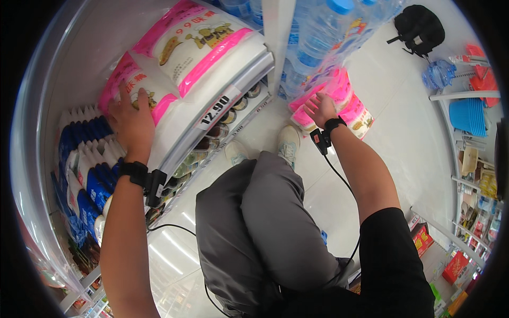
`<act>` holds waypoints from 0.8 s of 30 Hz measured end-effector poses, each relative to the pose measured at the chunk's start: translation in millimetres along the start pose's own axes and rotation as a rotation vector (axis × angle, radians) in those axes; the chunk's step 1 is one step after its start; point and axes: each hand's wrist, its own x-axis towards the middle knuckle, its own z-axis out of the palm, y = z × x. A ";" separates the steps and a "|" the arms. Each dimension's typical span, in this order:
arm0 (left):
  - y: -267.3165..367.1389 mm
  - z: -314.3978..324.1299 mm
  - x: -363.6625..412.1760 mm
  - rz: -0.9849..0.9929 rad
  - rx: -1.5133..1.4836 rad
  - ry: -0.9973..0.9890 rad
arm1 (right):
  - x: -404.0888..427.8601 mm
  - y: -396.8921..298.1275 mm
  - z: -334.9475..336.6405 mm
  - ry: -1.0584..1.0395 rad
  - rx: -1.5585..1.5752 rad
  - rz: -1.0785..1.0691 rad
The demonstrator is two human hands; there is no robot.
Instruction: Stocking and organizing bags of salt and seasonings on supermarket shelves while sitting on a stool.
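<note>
My left hand (133, 123) rests with its fingers spread on the near end of a pink-and-white plastic bag (137, 89) of white contents on the shelf. A second such bag (191, 47) lies beside it, farther along. My right hand (321, 109), fingers apart and palm partly turned up, is over a stack of similar pink-and-white bags (352, 109) on the floor. Whether it touches the top bag cannot be told. Both wrists wear black straps with small black devices, and cables run from them.
Blue-and-white packets (89, 179) stand left of my hand. A price tag (218, 107) sits on the shelf edge, with bottles (216, 133) below. A white post (278, 43) rises beside large water bottles (318, 35). A black bag (421, 30) and blue baskets (468, 117) are at right.
</note>
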 end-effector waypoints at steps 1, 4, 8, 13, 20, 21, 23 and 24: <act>8.8 -5.2 -0.7 0.000 -0.002 0.003 | 3.9 -1.0 -0.8 0.017 0.007 0.007; 18.8 -13.7 -2.5 -0.075 -0.127 0.013 | 27.9 8.2 -5.0 0.014 0.070 0.076; 15.7 -8.2 -0.1 -0.054 -0.145 0.033 | 32.3 13.8 -17.8 0.115 0.085 0.078; 13.2 -10.6 -0.1 -0.073 -0.128 0.014 | -3.4 10.3 -21.5 0.114 0.056 0.089; 25.9 -24.4 -2.8 -0.141 -0.167 -0.034 | -28.3 10.3 -60.8 0.068 -0.056 0.097; 23.3 -23.8 -3.7 -0.149 -0.170 -0.026 | -37.2 9.2 -62.0 0.069 -0.083 0.102; 23.6 -23.9 -3.7 -0.161 -0.183 -0.015 | -52.5 6.7 -72.9 0.062 -0.088 0.104; 27.4 -25.0 -2.7 -0.158 -0.193 -0.037 | -58.1 4.4 -85.1 0.039 -0.077 0.105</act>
